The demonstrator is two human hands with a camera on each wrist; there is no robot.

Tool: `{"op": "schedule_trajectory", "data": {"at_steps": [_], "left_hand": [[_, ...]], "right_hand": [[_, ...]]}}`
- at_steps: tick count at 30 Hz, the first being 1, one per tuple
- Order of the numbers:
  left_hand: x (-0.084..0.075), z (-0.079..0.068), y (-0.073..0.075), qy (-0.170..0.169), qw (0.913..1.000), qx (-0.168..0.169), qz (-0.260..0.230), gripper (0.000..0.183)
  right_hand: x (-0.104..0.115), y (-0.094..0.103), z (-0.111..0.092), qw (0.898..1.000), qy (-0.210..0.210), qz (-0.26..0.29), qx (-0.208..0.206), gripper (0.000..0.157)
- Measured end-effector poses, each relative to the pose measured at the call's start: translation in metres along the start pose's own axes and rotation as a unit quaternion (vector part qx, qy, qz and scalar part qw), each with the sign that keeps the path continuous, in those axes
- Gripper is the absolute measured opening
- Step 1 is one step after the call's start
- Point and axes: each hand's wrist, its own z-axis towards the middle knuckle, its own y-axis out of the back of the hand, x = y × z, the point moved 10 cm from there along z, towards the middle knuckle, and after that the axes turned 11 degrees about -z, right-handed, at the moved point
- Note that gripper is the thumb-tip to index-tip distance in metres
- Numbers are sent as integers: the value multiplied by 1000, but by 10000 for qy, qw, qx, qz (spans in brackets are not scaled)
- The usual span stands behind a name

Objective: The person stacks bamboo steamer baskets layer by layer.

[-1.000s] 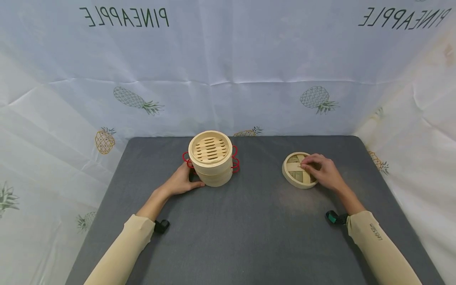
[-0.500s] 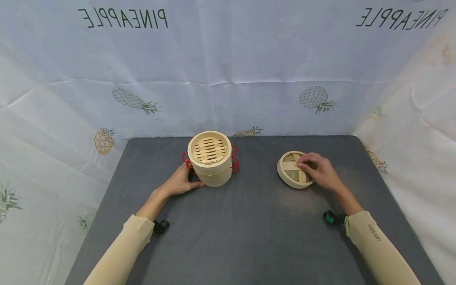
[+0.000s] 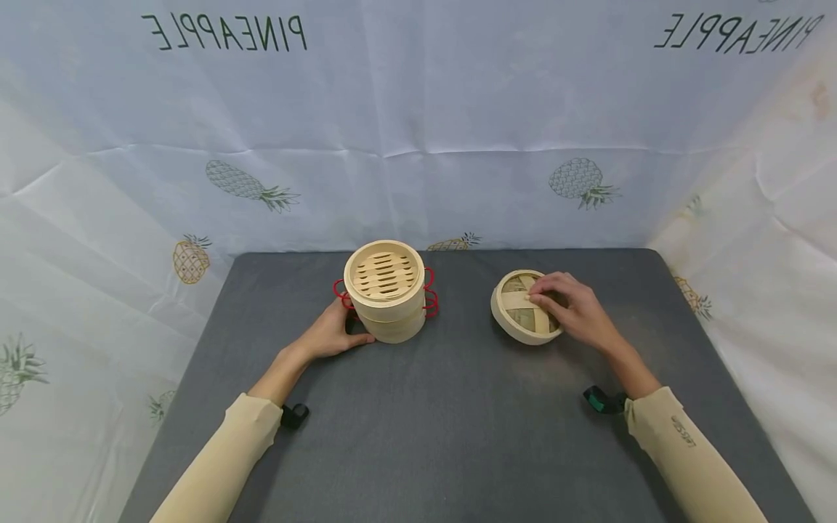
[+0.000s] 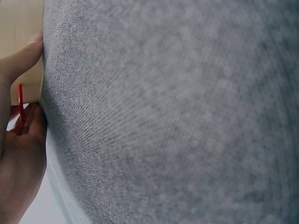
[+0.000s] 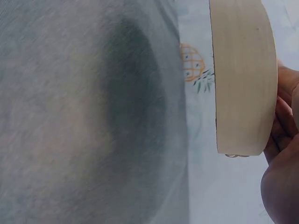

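A stacked bamboo steamer with a slatted top and red side loops stands at the back of the table, left of centre. My left hand holds its lower left side, thumb in front and fingers partly hidden behind; the left wrist view shows the thumb against the bamboo wall near a red loop. To the right, my right hand pinches the round woven steamer lid at the middle of its top. The lid hangs above the table, its shadow below it in the right wrist view.
A dark grey table lies under both arms. Behind it hangs a white cloth printed with pineapples, which also covers both sides. A black strap is on the left wrist and another strap on the right.
My right hand has lifted the steamer lid off the table and carried it left, toward the steamer. The left hand and the steamer have stayed in place.
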Motion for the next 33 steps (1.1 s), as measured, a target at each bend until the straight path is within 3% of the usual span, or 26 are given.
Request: {"op": "schedule_trajectory", "data": {"at_steps": [33], "left_hand": [[0, -1, 1, 20, 10000, -41, -12, 75]], "right_hand": [[39, 4, 42, 9972, -62, 360, -652, 24]]}}
